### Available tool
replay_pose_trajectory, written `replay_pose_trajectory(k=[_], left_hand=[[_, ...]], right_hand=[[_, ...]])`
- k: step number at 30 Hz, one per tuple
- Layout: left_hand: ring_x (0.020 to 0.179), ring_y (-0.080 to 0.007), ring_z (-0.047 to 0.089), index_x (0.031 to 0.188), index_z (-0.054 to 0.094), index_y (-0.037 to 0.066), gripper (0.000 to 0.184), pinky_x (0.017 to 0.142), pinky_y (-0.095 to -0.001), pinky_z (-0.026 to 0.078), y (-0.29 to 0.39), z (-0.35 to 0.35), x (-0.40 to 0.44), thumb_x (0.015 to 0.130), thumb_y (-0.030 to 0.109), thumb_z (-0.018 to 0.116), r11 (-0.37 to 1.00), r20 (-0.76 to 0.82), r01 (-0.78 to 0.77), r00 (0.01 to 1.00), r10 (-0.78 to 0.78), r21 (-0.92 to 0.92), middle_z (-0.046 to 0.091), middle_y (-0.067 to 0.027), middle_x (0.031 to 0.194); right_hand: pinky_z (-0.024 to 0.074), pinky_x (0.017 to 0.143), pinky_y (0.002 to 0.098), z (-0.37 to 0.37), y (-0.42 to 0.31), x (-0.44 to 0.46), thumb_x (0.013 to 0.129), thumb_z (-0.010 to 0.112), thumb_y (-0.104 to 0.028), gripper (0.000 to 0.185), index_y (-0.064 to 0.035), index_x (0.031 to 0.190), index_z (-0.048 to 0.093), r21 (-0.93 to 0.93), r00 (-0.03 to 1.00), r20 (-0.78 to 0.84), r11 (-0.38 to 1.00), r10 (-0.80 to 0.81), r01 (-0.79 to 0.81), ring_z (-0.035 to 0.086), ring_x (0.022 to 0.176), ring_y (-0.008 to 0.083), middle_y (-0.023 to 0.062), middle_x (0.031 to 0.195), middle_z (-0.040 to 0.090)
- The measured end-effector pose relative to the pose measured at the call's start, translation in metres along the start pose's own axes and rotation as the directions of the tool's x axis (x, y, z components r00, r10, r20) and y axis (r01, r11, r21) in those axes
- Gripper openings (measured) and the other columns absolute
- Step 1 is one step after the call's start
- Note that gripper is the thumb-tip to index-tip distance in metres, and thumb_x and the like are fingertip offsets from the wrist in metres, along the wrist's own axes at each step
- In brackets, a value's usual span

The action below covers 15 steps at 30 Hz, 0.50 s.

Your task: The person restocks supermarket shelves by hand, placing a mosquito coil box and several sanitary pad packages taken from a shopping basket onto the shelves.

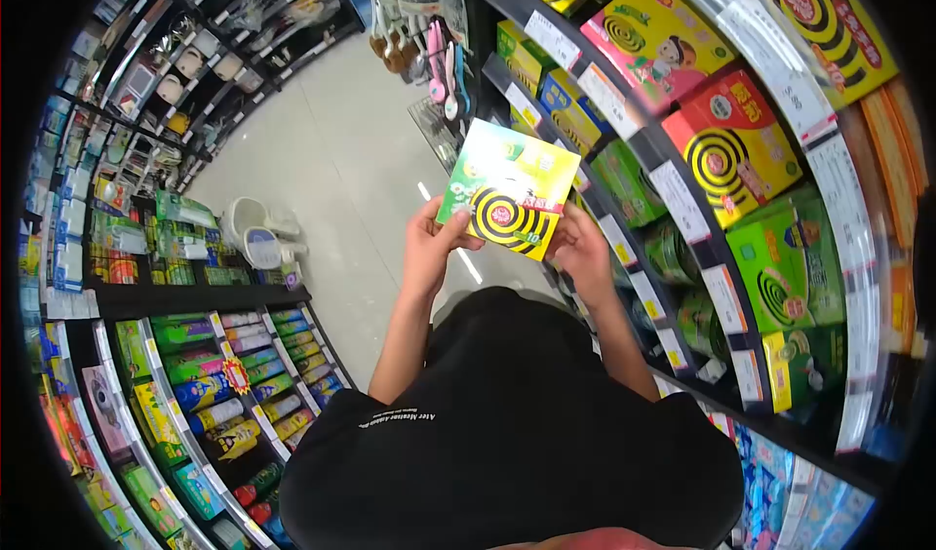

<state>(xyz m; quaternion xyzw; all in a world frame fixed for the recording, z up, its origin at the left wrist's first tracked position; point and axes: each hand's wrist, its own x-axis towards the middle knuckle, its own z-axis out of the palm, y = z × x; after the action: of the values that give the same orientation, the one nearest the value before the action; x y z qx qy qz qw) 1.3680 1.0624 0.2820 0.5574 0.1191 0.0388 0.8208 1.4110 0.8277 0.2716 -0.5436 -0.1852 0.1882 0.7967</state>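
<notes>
Between both hands I hold a flat, square mosquito coil box (512, 189), yellow and green with a black spiral on its front. My left hand (434, 243) grips its lower left corner, the thumb lying on the front face. At the right edge, my right hand (583, 248) has its fingers against the side, partly hidden behind the box. The box is tilted, and glare washes out part of its upper face. Similar coil boxes, such as a red and yellow one (733, 145), stand on the shelf to the right.
Price-tagged shelf edges (680, 199) curve close along my right side. Pink and white brushes (438, 62) hang ahead. On the left, shelves carry several spray cans (216, 413), and white plastic tubs (261, 243) stand beside them. A tiled floor (327, 150) runs between the shelves.
</notes>
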Motion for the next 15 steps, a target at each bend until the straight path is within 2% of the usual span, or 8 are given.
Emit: replay_pose_trajectory(k=[1, 4, 7, 8, 9, 10, 13, 15], left_hand=[[0.071, -0.0159, 0.068, 0.126, 0.052, -0.006, 0.04, 0.064, -0.0284, 0.058, 0.005, 0.005, 0.012, 0.095, 0.018, 0.062, 0.999, 0.006, -0.031, 1.0, 0.031, 0.029, 0.069, -0.0107, 0.097], [0.082, -0.016, 0.068, 0.123, 0.054, -0.006, 0.035, 0.07, -0.0297, 0.059, 0.019, 0.009, 0.034, 0.094, 0.012, 0.063, 0.995, 0.038, -0.083, 0.996, 0.081, 0.056, 0.068, -0.0112, 0.103], [0.096, -0.0164, 0.064, 0.128, 0.053, -0.004, 0.039, 0.082, -0.0308, 0.055, 0.03, 0.005, 0.056, 0.094, 0.01, 0.062, 0.979, 0.135, -0.129, 0.985, 0.108, 0.158, 0.064, -0.0096, 0.111], [0.099, -0.0162, 0.063, 0.13, 0.052, -0.004, 0.039, 0.085, -0.0305, 0.053, 0.032, 0.001, 0.067, 0.094, 0.01, 0.062, 0.969, 0.185, -0.158, 0.975, 0.123, 0.189, 0.063, -0.0092, 0.113], [0.101, -0.016, 0.061, 0.131, 0.051, -0.003, 0.041, 0.087, -0.0303, 0.051, 0.038, 0.001, 0.08, 0.094, 0.009, 0.062, 0.957, 0.234, -0.187, 0.963, 0.134, 0.221, 0.062, -0.0087, 0.115], [0.109, -0.0149, 0.057, 0.135, 0.047, -0.002, 0.044, 0.09, -0.0289, 0.048, 0.043, 0.004, 0.094, 0.094, 0.008, 0.061, 0.957, 0.263, -0.184, 0.957, 0.123, 0.225, 0.058, -0.0087, 0.122], [0.112, -0.0133, 0.054, 0.137, 0.044, -0.002, 0.047, 0.089, -0.0275, 0.048, 0.056, 0.026, 0.135, 0.095, 0.007, 0.06, 0.846, 0.262, -0.449, 0.886, 0.382, 0.286, 0.054, -0.0099, 0.128], [0.115, -0.0159, 0.054, 0.139, 0.041, -0.001, 0.05, 0.091, -0.0282, 0.047, 0.071, 0.03, 0.161, 0.093, 0.007, 0.061, 0.832, 0.273, -0.497, 0.86, 0.432, 0.247, 0.052, -0.0111, 0.129]], right_hand=[[0.0477, 0.084, 0.0283, -0.001, 0.009, 0.011, 0.084, 0.071, -0.008, 0.077, 0.0015, 0.146, 0.028, 0.008, 0.997, -0.043, 0.998, -0.062, 0.062, 0.062, 0.097, 0.0146, 0.0095, 0.115, 0.062], [0.0473, 0.076, 0.0244, -0.008, 0.005, 0.033, 0.076, 0.071, 0.005, 0.089, -0.0007, 0.149, 0.02, -0.191, 0.999, -0.027, 0.981, -0.026, 0.02, 0.062, 0.098, 0.0123, 0.0102, 0.123, 0.059], [0.041, 0.058, 0.0182, -0.001, -0.012, 0.047, 0.078, 0.075, 0.0, 0.078, -0.0005, 0.143, 0.031, -0.188, 0.994, -0.107, 0.982, 0.009, -0.029, 0.053, 0.067, 0.0026, 0.0069, 0.114, 0.062], [0.0373, 0.053, 0.0174, 0.0, -0.019, 0.049, 0.078, 0.073, 0.001, 0.068, -0.0016, 0.136, 0.038, -0.29, 0.996, -0.088, 0.956, 0.024, -0.048, 0.045, 0.059, 0.0001, 0.0032, 0.106, 0.06], [0.0352, 0.052, 0.0177, 0.004, -0.02, 0.054, 0.08, 0.072, 0.002, 0.061, -0.0015, 0.132, 0.041, -0.311, 0.995, -0.091, 0.95, -0.03, 0.0, 0.044, 0.058, 0.0001, 0.0005, 0.099, 0.057], [0.0385, 0.053, 0.0182, 0.008, -0.022, 0.06, 0.081, 0.071, 0.002, 0.06, -0.0004, 0.132, 0.04, -0.295, 0.993, -0.103, 0.955, -0.066, 0.033, 0.047, 0.06, 0.0013, 0.0026, 0.101, 0.059], [0.0474, 0.057, 0.0203, 0.023, -0.036, 0.088, 0.083, 0.069, 0.004, 0.061, 0.0025, 0.135, 0.036, -0.288, 0.97, -0.194, 0.953, -0.149, 0.088, 0.056, 0.068, 0.0061, 0.0092, 0.107, 0.062], [0.0521, 0.06, 0.0225, 0.037, -0.056, 0.109, 0.083, 0.068, 0.006, 0.064, 0.0039, 0.137, 0.033, -0.294, 0.939, -0.277, 0.949, -0.201, 0.116, 0.061, 0.074, 0.0096, 0.0133, 0.111, 0.062]])
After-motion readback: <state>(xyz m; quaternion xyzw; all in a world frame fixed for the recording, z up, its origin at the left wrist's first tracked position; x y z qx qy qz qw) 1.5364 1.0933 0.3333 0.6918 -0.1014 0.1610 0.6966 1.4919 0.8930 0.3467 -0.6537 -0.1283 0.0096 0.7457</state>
